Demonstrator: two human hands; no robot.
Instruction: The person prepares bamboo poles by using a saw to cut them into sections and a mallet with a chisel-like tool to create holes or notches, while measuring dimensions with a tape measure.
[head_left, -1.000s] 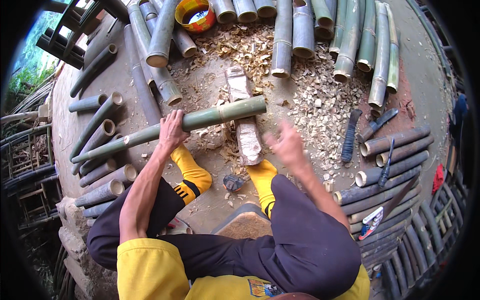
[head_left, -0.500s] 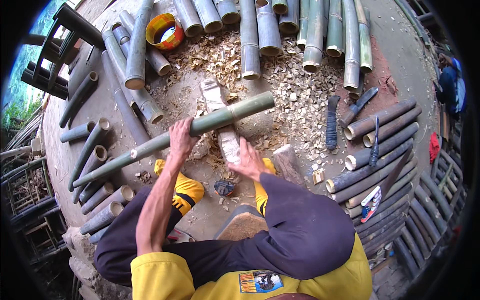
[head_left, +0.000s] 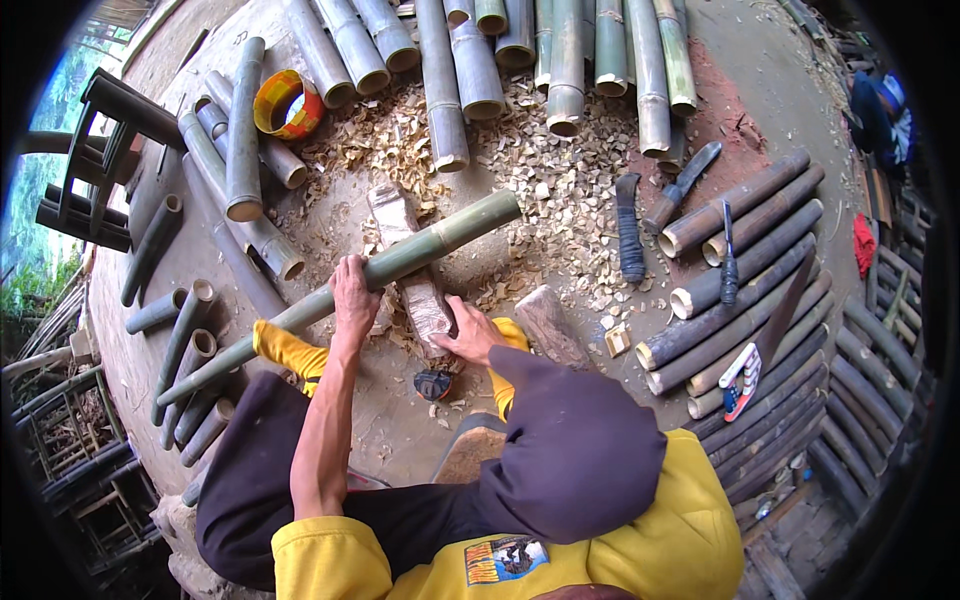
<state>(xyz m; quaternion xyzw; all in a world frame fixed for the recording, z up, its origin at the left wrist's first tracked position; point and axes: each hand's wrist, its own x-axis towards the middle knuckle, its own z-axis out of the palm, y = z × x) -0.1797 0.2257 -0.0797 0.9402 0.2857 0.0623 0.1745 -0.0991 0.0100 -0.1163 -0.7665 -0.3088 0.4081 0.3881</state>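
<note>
A long green bamboo pole lies slantwise across a rough wooden block, its thick end up to the right. My left hand is closed round the pole, just left of the block. At the block's near end, my right hand grips the side, fingers bent and thumb pressed to the wood. My left foot in a yellow sock overlaps the pole's thinner part. Close by the right hand stand a short wooden stump and a small dark round object on the ground.
Wood chips cover the ground ahead. Cut bamboo tubes lie along the far side, with more at left and right. An orange-yellow container stands far left. Two blades, a thin tool and a saw lie right.
My left foot has shifted left onto the pole. The right hand's fingers have bent in round the block's end. The whole view has shifted slightly.
</note>
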